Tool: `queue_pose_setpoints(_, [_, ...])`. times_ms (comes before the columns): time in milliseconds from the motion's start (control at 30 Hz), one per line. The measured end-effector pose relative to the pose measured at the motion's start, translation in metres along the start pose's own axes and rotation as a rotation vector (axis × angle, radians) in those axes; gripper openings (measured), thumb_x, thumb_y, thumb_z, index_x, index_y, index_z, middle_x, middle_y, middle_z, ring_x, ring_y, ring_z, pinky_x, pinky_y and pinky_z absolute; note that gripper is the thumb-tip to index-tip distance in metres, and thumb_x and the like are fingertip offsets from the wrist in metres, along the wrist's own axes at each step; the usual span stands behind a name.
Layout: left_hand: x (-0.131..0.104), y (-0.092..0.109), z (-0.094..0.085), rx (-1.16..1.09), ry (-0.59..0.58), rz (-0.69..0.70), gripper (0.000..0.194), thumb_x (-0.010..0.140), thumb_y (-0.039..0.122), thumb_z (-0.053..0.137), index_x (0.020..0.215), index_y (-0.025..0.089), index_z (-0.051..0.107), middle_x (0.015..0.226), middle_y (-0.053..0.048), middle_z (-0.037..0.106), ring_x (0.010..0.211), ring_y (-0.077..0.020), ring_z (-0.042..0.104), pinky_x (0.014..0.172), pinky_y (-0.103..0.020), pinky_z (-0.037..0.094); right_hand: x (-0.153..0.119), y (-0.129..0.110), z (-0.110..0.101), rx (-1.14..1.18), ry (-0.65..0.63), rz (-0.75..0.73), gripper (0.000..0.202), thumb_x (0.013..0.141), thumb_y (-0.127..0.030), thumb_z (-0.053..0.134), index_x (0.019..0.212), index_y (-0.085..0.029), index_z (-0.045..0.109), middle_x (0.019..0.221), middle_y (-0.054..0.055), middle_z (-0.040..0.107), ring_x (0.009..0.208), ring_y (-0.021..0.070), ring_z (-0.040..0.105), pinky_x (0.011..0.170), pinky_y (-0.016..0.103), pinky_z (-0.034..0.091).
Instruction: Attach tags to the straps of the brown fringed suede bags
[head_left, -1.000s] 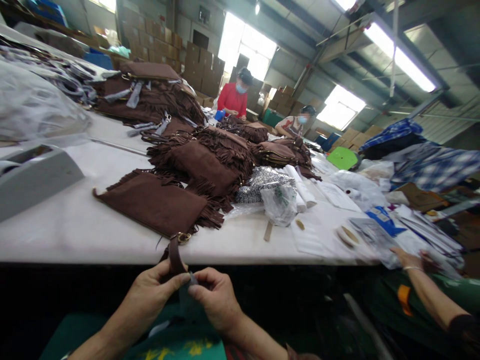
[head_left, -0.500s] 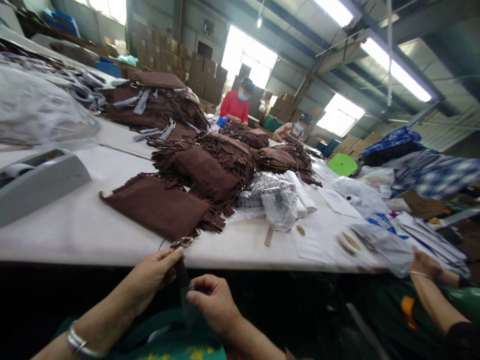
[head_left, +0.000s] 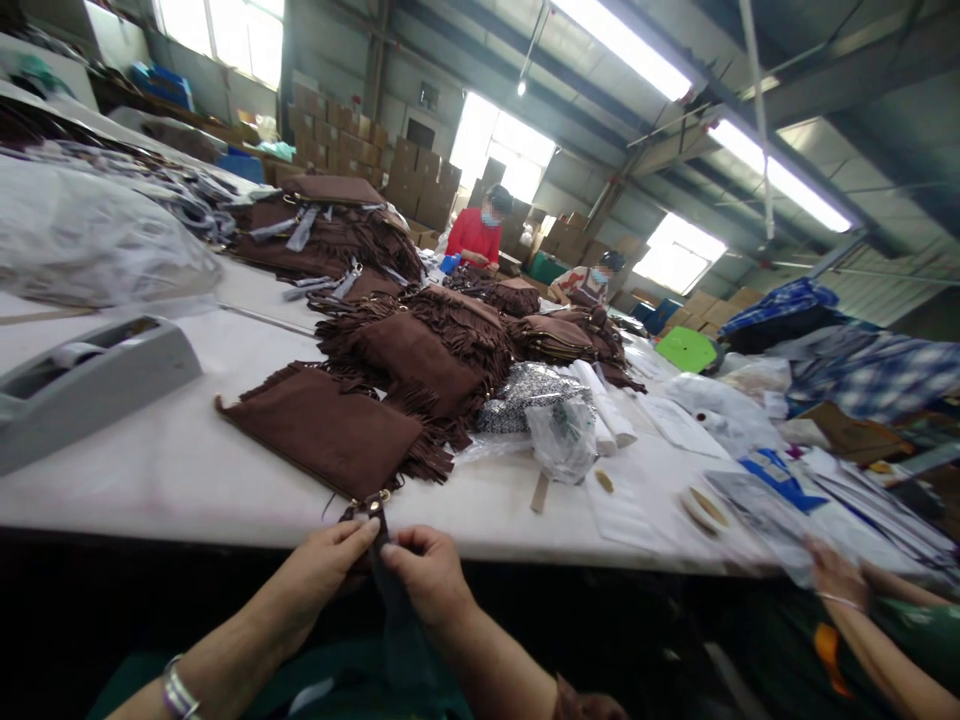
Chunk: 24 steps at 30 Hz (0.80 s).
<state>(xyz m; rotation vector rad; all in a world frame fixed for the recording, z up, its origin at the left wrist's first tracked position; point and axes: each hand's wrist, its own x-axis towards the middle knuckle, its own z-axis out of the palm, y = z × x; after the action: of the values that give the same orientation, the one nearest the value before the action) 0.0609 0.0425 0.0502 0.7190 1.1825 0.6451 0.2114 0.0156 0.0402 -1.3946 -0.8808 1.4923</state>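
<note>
While my left hand (head_left: 319,572) and right hand (head_left: 436,582) pinch the brown strap (head_left: 379,519) close together, I can't make out its dim lower end beneath them.

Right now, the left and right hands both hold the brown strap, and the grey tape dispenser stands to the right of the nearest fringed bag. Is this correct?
Not quite: the head view shows the grey tape dispenser to the left of the nearest fringed bag. The left hand and right hand do both hold the brown strap.
</note>
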Motion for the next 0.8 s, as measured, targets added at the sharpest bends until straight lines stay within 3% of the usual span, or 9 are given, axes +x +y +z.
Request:
queue_pose_setpoints(100, [0.0,0.005,-0.003,-0.144,0.036,-0.078,0.061,0.058,0.065,0.079,0.096,0.02,0.067,0.088,-0.005,0.073,0.085,-0.0207,0.066,0.07,-0.026,0.049,0.0,-0.003,0.002,-0.001,0.004,0.03,0.035,0.057,-0.042,0.082,0.068,-0.012,0.067,0.055,-0.002,0.059,0.052,0.0099,0.047,0.053,0.023,0.037])
queue_pose_setpoints(200, [-0.002,0.011,0.0,-0.263,0.058,-0.061,0.056,0.06,0.058,0.081,0.098,0.02,0.066,0.088,-0.005,0.074,0.078,-0.0199,0.068,0.072,-0.029,0.053,-0.003,0.0,0.003,-0.015,0.012,0.044,0.035,0.056,-0.041,0.082,0.066,-0.012,0.065,0.053,-0.002,0.057,0.05,0.009,0.044,0.052,0.023,0.035])
queue_pose_setpoints(333, [-0.001,0.01,0.008,-0.261,0.1,-0.033,0.051,0.058,0.051,0.083,0.093,0.017,0.068,0.084,-0.006,0.075,0.078,-0.0204,0.069,0.07,-0.028,0.053,0.001,0.005,0.002,-0.007,0.027,0.034,0.036,0.056,-0.043,0.082,0.068,-0.012,0.066,0.053,-0.002,0.058,0.05,0.0094,0.045,0.053,0.024,0.037])
queue_pose_setpoints(500, [0.009,-0.002,0.01,-0.146,0.063,0.069,0.05,0.052,0.054,0.085,0.079,0.014,0.071,0.071,-0.007,0.072,0.069,-0.0213,0.066,0.062,-0.027,0.049,0.014,0.005,0.002,0.02,0.083,0.043,0.039,0.054,-0.043,0.083,0.071,-0.012,0.066,0.055,0.0,0.062,0.05,0.0113,0.05,0.053,0.025,0.04])
queue_pose_setpoints(567, [0.009,-0.007,0.009,-0.102,0.077,0.089,0.053,0.054,0.056,0.084,0.083,0.014,0.072,0.069,-0.006,0.07,0.066,-0.0198,0.064,0.057,-0.025,0.045,0.017,0.004,0.003,0.025,0.086,0.05,0.039,0.054,-0.042,0.083,0.072,-0.012,0.066,0.056,0.001,0.063,0.051,0.0124,0.052,0.054,0.025,0.041])
queue_pose_setpoints(667, [0.0,-0.017,0.009,-0.106,0.061,0.023,0.061,0.058,0.062,0.082,0.098,0.017,0.07,0.074,-0.004,0.071,0.065,-0.0175,0.064,0.055,-0.023,0.04,0.016,0.006,0.002,0.02,0.097,0.06,0.039,0.055,-0.043,0.082,0.072,-0.012,0.066,0.056,0.001,0.063,0.052,0.013,0.053,0.054,0.026,0.042])
queue_pose_setpoints(800, [-0.012,-0.033,0.014,-0.089,-0.029,-0.073,0.058,0.058,0.067,0.08,0.085,0.017,0.069,0.079,-0.008,0.072,0.07,-0.0193,0.066,0.058,-0.024,0.041,0.013,0.009,-0.006,-0.049,0.116,0.047,0.04,0.057,-0.047,0.082,0.07,-0.013,0.065,0.053,-0.002,0.059,0.05,0.0111,0.048,0.052,0.024,0.04])
